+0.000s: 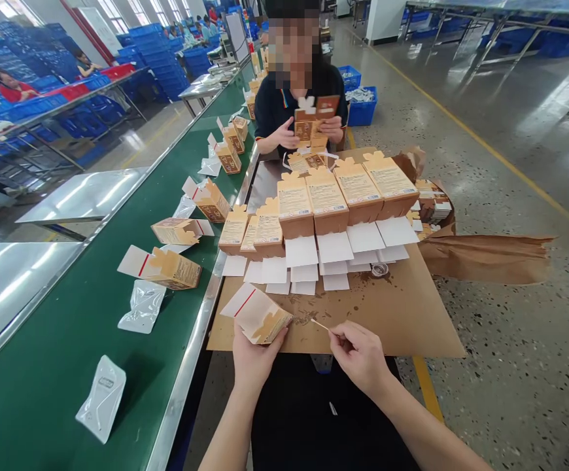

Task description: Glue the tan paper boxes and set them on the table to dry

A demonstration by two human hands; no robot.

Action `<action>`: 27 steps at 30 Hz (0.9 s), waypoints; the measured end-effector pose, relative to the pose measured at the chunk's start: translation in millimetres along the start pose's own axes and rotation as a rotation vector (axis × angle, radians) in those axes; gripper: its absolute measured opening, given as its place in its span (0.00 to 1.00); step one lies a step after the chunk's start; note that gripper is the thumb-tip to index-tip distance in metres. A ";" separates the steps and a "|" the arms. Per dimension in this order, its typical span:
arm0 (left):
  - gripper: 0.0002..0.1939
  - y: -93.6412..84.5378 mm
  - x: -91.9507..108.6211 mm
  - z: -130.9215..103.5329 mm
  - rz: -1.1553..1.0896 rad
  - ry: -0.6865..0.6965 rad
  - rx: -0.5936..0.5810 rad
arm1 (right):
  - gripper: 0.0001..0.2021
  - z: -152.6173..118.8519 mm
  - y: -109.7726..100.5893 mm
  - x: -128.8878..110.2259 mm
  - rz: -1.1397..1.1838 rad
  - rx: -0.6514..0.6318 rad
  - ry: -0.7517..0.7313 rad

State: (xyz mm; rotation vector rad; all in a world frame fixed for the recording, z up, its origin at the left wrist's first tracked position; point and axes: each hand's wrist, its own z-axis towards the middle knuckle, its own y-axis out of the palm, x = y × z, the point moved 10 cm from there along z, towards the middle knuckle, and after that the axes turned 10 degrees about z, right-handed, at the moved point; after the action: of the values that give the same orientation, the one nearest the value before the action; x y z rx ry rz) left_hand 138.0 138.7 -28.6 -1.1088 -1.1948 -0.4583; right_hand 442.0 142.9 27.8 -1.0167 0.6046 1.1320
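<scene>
My left hand grips a small brown carton over the near edge of the cardboard-covered table. The carton's white flap with a red strip sticks out to the upper left. Between the fingertips of my right hand is a cotton swab, its tip pointing left toward the carton but apart from it. Just beyond both hands, stacked brown cartons lie in rows with white flaps hanging toward me. A small round dish stands by the flaps on the right, near dark wet spots on the cardboard.
Along the left runs a green conveyor belt with a metal edge, carrying open cartons and silver pouches. A co-worker across the table holds a carton. Torn brown paper juts out at the right.
</scene>
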 end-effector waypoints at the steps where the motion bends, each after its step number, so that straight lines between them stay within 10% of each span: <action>1: 0.40 -2.1 2.1 -1.4 0.048 0.022 0.027 | 0.14 -1.7 -2.0 0.0 0.001 0.006 0.005; 10: 0.39 2.6 12.6 2.7 0.289 0.077 0.080 | 0.15 2.6 -5.0 -6.0 0.062 0.021 0.005; 13: 0.39 -41.3 11.1 20.0 0.366 0.073 0.191 | 0.13 7.4 -17.1 -9.9 0.084 0.047 -0.025; 19: 0.46 -192.8 -26.2 48.6 0.394 -0.123 0.578 | 0.11 8.4 -53.1 -11.7 0.068 0.143 -0.060; 27: 0.61 -207.5 -36.6 75.0 0.265 -0.032 0.536 | 0.12 31.2 -72.8 -15.3 0.042 0.189 -0.068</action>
State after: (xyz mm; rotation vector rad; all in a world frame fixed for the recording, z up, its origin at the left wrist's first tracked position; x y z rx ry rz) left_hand -76.1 103.7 25.9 -0.7904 -1.0910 0.0867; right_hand 502.0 158.2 79.5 -0.8038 0.6680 1.1190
